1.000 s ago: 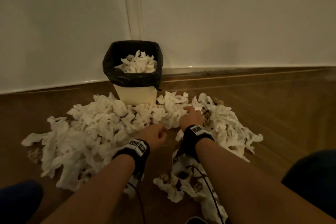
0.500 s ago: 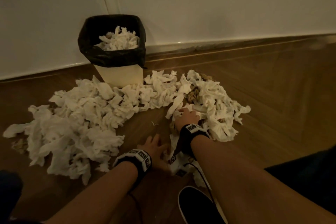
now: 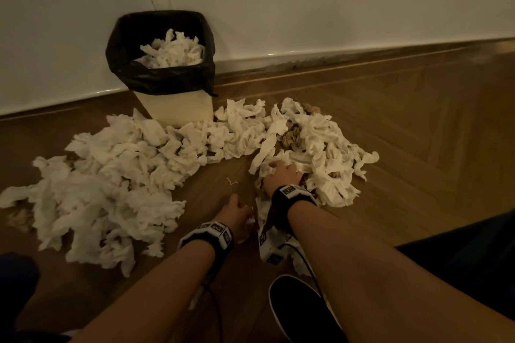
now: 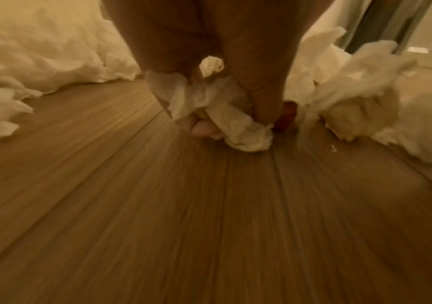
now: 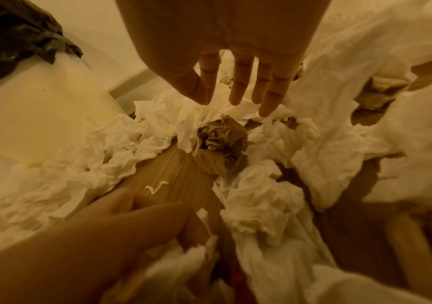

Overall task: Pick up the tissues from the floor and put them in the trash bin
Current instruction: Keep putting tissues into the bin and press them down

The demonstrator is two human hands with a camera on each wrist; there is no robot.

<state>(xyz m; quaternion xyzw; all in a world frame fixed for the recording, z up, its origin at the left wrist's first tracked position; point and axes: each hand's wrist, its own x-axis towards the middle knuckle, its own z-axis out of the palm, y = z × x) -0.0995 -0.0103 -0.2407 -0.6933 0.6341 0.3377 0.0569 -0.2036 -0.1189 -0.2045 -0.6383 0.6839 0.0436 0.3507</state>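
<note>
Nearest: dark shoe at bottom edge, wrist bands with cables on both forearms.

Left hand low over bare floor, fingers curled round a small wad of tissue; grip confirmed in left wrist view. Something red just behind that wad, identity unclear.

Right hand a little farther out, on near edge of the right tissue heap. Fingers straight and spread in right wrist view, reaching over the paper, nothing enclosed yet. Brownish crumpled paper mixed into this heap, just ahead of fingertips.

Left of centre: larger tissue heap, joined to the right one by a band of tissues running past the bin's foot. One tiny scrap alone on bare floor between the hands.

Farthest: trash bin against wall, black liner folded over rim, tissues already piled near rim level.

Judgement: gathering step; most of the task left. To do well: close right fingers deep into heap, rake toward palm, compress into firm ball so no strands trail. Bring both handfuls together before lifting. At bin, press load down rather than drop, as little headroom appears left. Risk: loose sheets shedding on the way, overflow at rim.
</note>
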